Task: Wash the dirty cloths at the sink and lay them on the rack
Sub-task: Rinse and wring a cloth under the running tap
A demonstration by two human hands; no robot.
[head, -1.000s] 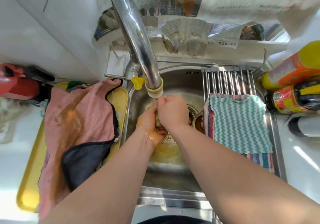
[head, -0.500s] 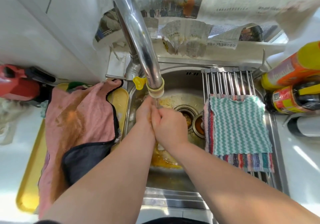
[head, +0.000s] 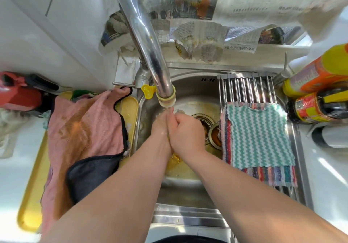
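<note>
Scrubbing under the spout: both hands meet directly beneath the faucet [head: 163, 92] mouth, so that whatever water falls lands on the cloth and not on the steel.
Left hand [head: 160, 125]: fingers run fairly straight toward the spout, palm pressed flat against the wad, likely serving as a backing to rub against.
Right hand [head: 185, 129]: fingers curled, clamped on the wad and pushed tight against the left; no gap shows between the two hands.
Yellow cloth [head: 176, 159]: mostly hidden between the palms; only a yellow-stained fold hangs out below the wrists, over the sink [head: 188, 195] basin, so the dirty runoff drops toward the drain [head: 204, 119].
Rack [head: 244, 90]: a row of steel rods bridging the right part of the basin, so laid cloths can drip into it.
Zigzag cloth [head: 258, 137]: spread flat on the rods, on top of a striped cloth [head: 271, 175] whose edges show at its left and near sides; both look finished.
Pink cloth [head: 84, 129]: draped over the yellow tray [head: 30, 205] left of the basin, with a broad brown stain, partly covered by a dark cloth [head: 90, 175]; they appear to be waiting their turn, kept off the counter.
Progress: roughly midway, judging by two laid and two unwashed.
Risk: splashing, with the hands so close to the spout.
</note>
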